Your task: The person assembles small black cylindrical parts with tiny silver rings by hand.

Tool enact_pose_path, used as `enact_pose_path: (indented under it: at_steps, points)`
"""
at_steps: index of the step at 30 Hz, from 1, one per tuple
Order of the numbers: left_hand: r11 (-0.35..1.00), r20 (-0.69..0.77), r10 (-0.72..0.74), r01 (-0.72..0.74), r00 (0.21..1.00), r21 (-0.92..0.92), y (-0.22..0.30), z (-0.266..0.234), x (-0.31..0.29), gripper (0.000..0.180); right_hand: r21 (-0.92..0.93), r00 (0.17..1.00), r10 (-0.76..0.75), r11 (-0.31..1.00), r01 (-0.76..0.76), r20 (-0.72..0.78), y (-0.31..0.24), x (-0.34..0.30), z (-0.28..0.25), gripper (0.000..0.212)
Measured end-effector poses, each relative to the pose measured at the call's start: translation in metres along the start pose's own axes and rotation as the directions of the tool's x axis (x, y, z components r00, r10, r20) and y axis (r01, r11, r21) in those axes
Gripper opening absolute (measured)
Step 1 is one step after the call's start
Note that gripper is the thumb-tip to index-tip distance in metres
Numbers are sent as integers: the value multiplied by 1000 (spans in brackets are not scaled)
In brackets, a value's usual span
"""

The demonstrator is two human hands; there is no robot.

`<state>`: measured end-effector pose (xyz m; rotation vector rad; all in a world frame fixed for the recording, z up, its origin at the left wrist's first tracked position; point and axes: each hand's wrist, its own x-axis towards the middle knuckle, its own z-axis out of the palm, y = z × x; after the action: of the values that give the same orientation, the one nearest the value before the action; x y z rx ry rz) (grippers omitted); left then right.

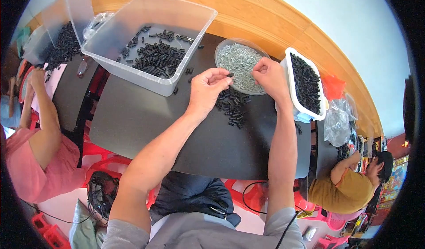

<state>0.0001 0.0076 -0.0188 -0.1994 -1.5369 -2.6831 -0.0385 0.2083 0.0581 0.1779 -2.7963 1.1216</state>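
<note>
Between the thumb and fingertips of my left hand is a small black cylindrical piece. My right hand is pinched closed at the right side of a round clear bowl; whatever its fingertips hold, if anything, is too small to make out. Small silvery metal parts fill the bowl. Just below it and between my hands, a loose pile of similar black pieces lies on the dark table.
At the left stands a large translucent bin with black pieces on its floor. A white tub full of black pieces stands by my right forearm. People work at both sides, one in a pink shirt, one in a brown shirt.
</note>
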Motion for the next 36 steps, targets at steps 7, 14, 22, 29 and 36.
enact_pose_path:
  at_steps: [7,14,22,29,36]
  points:
    - [1000,34,14,-15,999,5,2,1,-1,21,-59,970,-225,971,231,86,-57,-29,-3,8]
    - [960,36,64,-72,997,271,2,2,-2,18,-110,937,-340,931,348,84,-62,-31,5,8]
    - [994,-2,24,-24,1000,104,4,1,-1,24,13,947,-308,951,308,88,-59,-30,15,9]
    - [999,17,28,-27,999,-42,2,-2,1,23,6,948,-314,949,314,52,-55,-27,19,11]
    - [913,42,145,-150,989,380,6,5,-5,21,-250,835,-550,806,537,17,-47,-26,20,6]
